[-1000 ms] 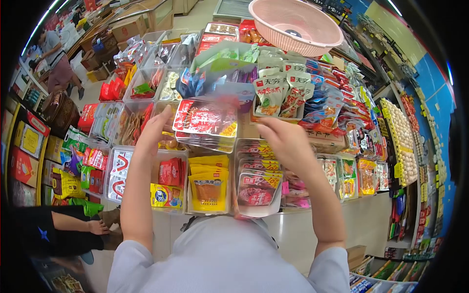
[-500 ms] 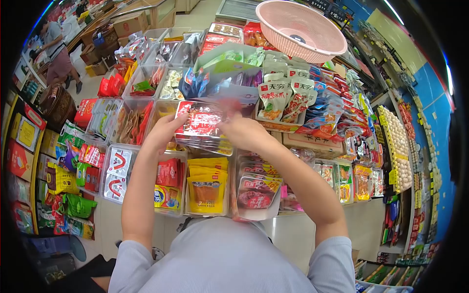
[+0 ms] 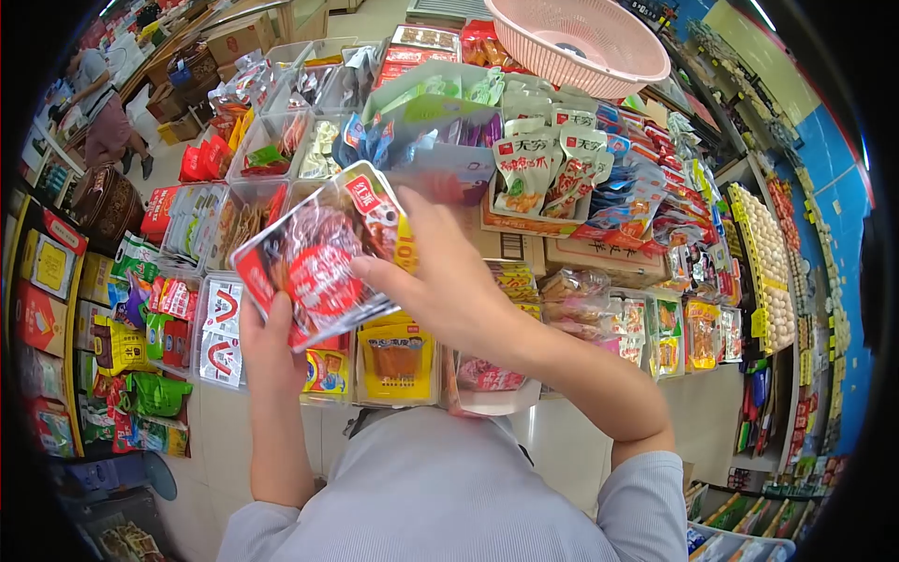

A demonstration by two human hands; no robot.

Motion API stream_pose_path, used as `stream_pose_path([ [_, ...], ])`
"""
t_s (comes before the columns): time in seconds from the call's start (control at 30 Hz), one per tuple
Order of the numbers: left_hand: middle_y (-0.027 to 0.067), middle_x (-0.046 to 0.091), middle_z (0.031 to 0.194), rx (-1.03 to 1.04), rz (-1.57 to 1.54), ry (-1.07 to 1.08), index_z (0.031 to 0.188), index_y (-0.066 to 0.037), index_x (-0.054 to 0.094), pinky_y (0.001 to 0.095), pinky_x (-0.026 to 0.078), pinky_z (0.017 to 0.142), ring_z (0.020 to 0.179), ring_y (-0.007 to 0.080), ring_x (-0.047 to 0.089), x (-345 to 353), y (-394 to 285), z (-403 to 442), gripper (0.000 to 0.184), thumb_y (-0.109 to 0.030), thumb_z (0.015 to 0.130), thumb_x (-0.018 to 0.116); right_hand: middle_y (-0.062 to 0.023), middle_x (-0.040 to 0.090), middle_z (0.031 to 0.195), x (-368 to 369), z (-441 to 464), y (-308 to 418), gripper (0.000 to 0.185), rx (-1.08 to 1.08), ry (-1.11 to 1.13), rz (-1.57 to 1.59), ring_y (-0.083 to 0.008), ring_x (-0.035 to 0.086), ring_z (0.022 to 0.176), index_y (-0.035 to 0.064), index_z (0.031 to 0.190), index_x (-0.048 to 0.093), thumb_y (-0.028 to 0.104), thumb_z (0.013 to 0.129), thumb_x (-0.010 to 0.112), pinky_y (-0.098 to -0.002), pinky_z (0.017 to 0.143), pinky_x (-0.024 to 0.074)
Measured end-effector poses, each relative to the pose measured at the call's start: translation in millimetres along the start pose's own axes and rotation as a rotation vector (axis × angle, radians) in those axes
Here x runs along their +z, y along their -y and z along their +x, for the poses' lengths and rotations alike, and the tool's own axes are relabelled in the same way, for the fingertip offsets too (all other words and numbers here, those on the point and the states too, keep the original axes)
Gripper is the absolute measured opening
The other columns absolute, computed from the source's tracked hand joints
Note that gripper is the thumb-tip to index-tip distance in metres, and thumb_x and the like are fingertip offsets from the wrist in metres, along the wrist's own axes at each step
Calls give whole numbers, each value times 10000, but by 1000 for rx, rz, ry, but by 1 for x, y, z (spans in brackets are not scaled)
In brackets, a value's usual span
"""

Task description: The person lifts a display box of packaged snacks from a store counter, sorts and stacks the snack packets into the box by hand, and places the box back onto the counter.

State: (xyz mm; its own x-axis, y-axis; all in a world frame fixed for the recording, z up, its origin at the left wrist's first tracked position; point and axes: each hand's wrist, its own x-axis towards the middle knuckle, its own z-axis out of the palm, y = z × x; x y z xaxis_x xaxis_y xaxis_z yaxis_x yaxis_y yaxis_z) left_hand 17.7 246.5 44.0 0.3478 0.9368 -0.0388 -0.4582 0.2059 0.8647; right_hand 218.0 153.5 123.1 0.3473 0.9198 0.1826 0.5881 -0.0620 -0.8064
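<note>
A small stack of vacuum-sealed meat snack packets [image 3: 323,248], red and black with a yellow strip at the right edge, is held up tilted above the display. My left hand [image 3: 272,342] grips its lower left edge, thumb on the front. At the right edge my right hand [image 3: 435,267] holds it too, its thumb lying over the front face and the other fingers mostly hidden behind. Below, a clear bin of yellow snack packets [image 3: 398,363] stands close to my body. Beside it a bin [image 3: 496,403] holds similar red packets, partly covered by my right forearm.
Bins of bagged snacks surround my hands. A pink plastic basket [image 3: 581,47] sits at the back. White snack pouches [image 3: 548,164] stand in a box to the right, with egg trays [image 3: 763,267] farther right. Another person [image 3: 108,117] stands at the far left.
The packets have come closer to me and tilted, and their printed front now shows larger. My left hand has moved down to the lower corner; my right thumb now lies across the front.
</note>
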Motion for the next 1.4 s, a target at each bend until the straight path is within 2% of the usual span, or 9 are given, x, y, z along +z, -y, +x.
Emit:
stream_pose_path([
  [0.13, 148, 586, 1397, 24, -142, 309, 1492, -4, 383, 447, 553, 1034, 1240, 264, 638, 23, 8, -38, 558, -148, 1011, 626, -194, 552, 1270, -37, -32, -3, 829, -51, -29, 207, -317, 585, 1211, -38, 1494, 403, 344, 882, 814, -418, 1054, 458],
  [0.27, 164, 547, 1425, -217, -238, 375, 1519, -26, 333, 477, 528, 1063, 1266, 273, 617, 69, 14, -64, 644, -73, 965, 658, -155, 565, 1379, -74, -76, -17, 813, 216, -63, 538, -234, 591, 1248, -6, 1485, 435, 268, 845, 855, -363, 1076, 460],
  [0.4, 146, 518, 1407, -146, 127, 553, 1506, 8, 333, 397, 445, 1105, 1269, 208, 554, 81, 43, -84, 590, -90, 997, 615, -140, 573, 1393, -99, -114, -44, 899, 372, -100, 834, -197, 583, 1253, 4, 1529, 373, 168, 805, 882, -369, 1072, 469],
  [0.53, 133, 491, 1415, 66, 447, 788, 1497, 40, 327, 384, 396, 1119, 1277, 190, 509, 83, 51, -86, 635, -132, 989, 667, -118, 581, 1382, -116, -134, -60, 892, 318, -140, 687, -180, 586, 1226, 27, 1523, 401, 150, 788, 890, -360, 1061, 472],
  [0.7, 114, 593, 1345, -404, 135, 584, 1455, -11, 409, 375, 516, 1055, 1230, 192, 605, 94, 40, -78, 778, -44, 820, 858, -71, 686, 1182, -124, -137, -67, 805, 243, -70, 340, -113, 653, 1028, 16, 1439, 489, 113, 758, 907, -292, 886, 547],
  [0.8, 108, 617, 1317, -509, 380, 731, 1434, -16, 444, 365, 533, 1027, 1180, 182, 633, 92, 38, -66, 767, -59, 802, 877, -94, 720, 1123, -127, -135, -62, 786, 275, 8, 206, -120, 674, 977, 12, 1410, 519, 182, 754, 918, -299, 859, 556],
  [1.03, 163, 719, 1141, -243, 833, 826, 1312, 23, 601, 343, 559, 928, 1094, 197, 696, 106, 31, -68, 650, -228, 794, 903, -173, 745, 1089, -143, -120, -72, 810, 112, 100, -63, -271, 741, 996, 29, 1412, 529, 233, 722, 901, -374, 889, 571],
  [1.23, 209, 666, 1169, 261, 1018, 964, 1444, 46, 497, 432, 523, 949, 1078, 355, 652, 101, 37, -72, 881, -343, 766, 902, -173, 712, 1211, -149, -112, -59, 790, 55, 220, -262, -338, 712, 1076, 58, 1405, 550, 268, 715, 871, -408, 930, 568],
  [1.4, 184, 621, 1153, 721, 1264, 920, 1450, 83, 467, 425, 479, 882, 1002, 338, 593, 86, 62, -80, 953, -407, 747, 883, -138, 700, 1246, -145, -114, -51, 757, -26, 263, -339, -327, 705, 1072, 72, 1404, 556, 258, 735, 856, -414, 886, 579],
])
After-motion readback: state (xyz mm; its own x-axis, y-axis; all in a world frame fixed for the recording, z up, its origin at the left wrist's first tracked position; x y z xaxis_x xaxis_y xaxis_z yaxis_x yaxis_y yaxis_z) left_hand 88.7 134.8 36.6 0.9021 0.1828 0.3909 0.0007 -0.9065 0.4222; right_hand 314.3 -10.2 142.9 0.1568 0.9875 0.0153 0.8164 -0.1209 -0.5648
